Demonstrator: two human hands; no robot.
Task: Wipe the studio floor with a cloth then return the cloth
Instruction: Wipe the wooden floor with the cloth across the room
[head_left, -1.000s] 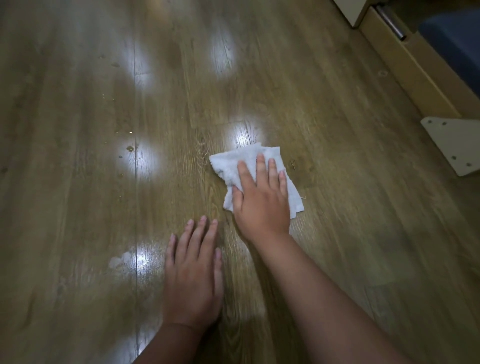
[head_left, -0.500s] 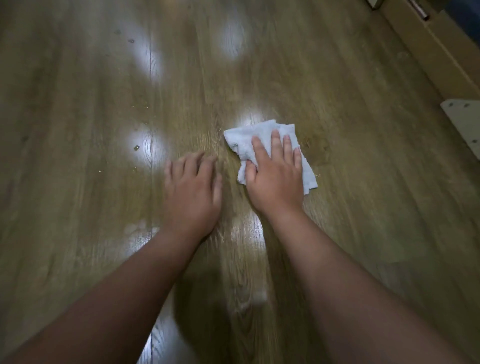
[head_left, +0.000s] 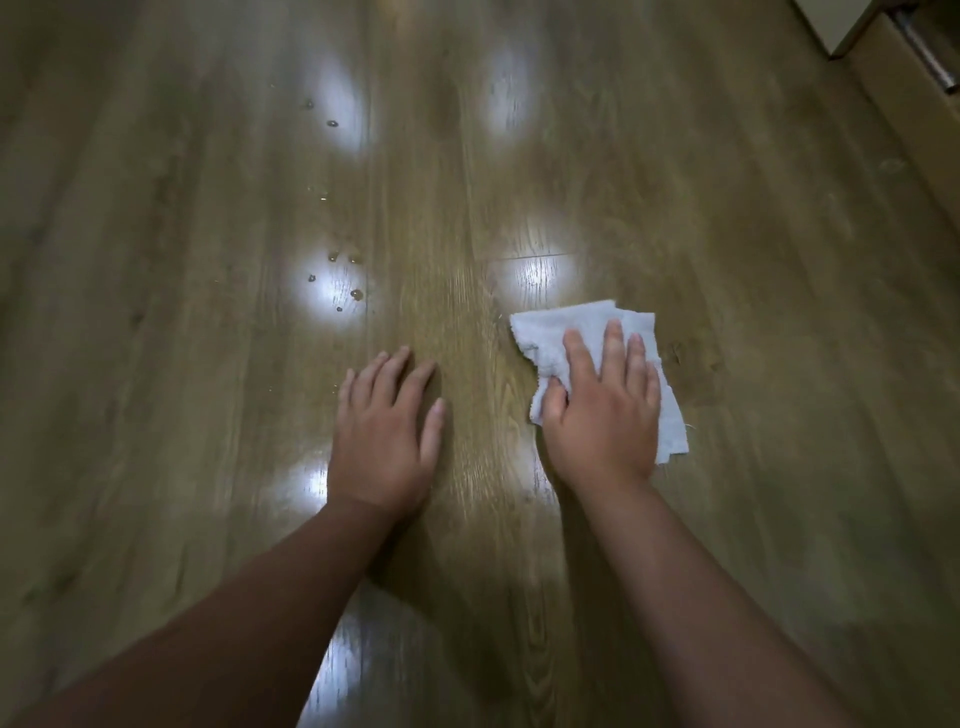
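Note:
A white folded cloth (head_left: 558, 332) lies flat on the wooden floor (head_left: 753, 312) right of centre. My right hand (head_left: 605, 415) presses on the cloth with straight, spread fingers, the thumb at the cloth's left edge. My left hand (head_left: 387, 431) rests flat on the bare floor to the cloth's left, fingers straight. Several water drops (head_left: 343, 275) sit on the boards ahead of the left hand.
A wooden furniture base (head_left: 904, 104) with a metal bar (head_left: 930, 57) runs along the top right corner. Bright lamp reflections shine on the glossy boards ahead and between my arms.
My left hand moved forward from near my body to level with the cloth. The right hand stays pressed on the cloth, and the two hands now lie further apart.

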